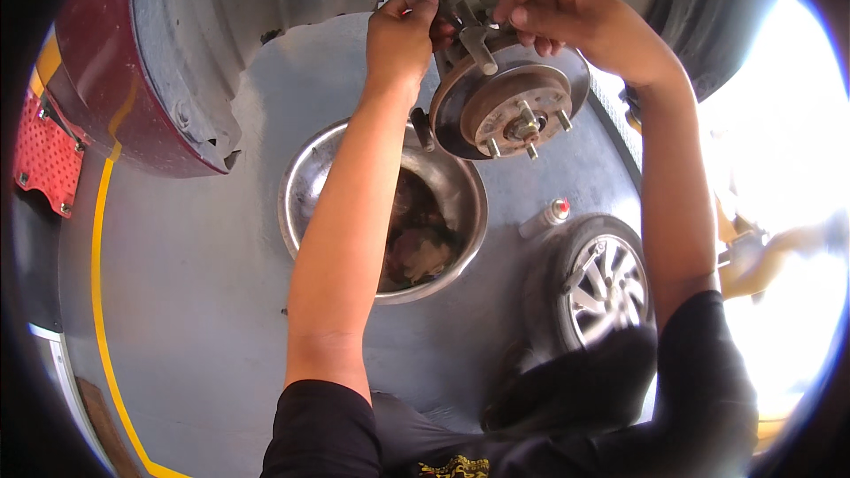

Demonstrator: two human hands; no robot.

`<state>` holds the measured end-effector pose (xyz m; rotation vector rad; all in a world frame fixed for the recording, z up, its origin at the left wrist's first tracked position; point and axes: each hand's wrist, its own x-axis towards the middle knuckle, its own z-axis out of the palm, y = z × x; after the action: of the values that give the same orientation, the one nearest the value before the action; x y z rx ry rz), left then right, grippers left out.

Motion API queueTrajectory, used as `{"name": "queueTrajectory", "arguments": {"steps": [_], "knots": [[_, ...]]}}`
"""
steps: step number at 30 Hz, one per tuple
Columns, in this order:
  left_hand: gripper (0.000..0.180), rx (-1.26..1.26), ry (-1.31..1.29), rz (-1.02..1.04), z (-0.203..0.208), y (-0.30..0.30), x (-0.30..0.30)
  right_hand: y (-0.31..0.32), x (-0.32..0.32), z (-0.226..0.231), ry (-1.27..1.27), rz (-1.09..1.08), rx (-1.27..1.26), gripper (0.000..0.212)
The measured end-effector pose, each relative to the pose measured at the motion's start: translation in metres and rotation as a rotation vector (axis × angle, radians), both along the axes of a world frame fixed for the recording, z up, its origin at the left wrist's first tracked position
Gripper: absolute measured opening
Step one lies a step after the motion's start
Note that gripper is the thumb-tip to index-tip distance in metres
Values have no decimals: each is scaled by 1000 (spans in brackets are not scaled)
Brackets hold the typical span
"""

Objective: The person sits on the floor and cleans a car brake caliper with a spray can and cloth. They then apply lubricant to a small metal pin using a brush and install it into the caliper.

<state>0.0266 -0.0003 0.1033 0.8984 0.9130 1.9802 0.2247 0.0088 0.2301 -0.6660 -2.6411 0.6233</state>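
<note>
A brake disc [456, 124] with bare wheel studs on its hub [524, 124] is mounted inside the wheel arch. Above the disc, my left hand [400, 42] is closed, thumb and forefinger pinched at the metal brake parts on its left side. My right hand [575, 18] reaches in from the right, its thumb and forefinger together and the other fingers curled. What either hand pinches is hidden or too small to name. Between the hands, a grey metal piece with a rounded end [480, 51] sticks out over the disc's top edge.
Below the disc, a round metal basin [297, 212] holds dark liquid and what looks like a rag. A wheel with tyre [606, 283] and a red-nozzled spray can [544, 217] are at right. A maroon body panel [106, 62] and red perforated panel [49, 155] are at left.
</note>
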Motion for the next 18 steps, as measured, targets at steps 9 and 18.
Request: {"name": "queueTrajectory", "arguments": {"steps": [9, 18], "knots": [[20, 81, 33, -80, 7, -5, -6, 23, -41, -12, -73, -206, 335, 24], [16, 131, -180, -230, -7, 2, -9, 33, -66, -7, -257, -270, 359, 63]]}}
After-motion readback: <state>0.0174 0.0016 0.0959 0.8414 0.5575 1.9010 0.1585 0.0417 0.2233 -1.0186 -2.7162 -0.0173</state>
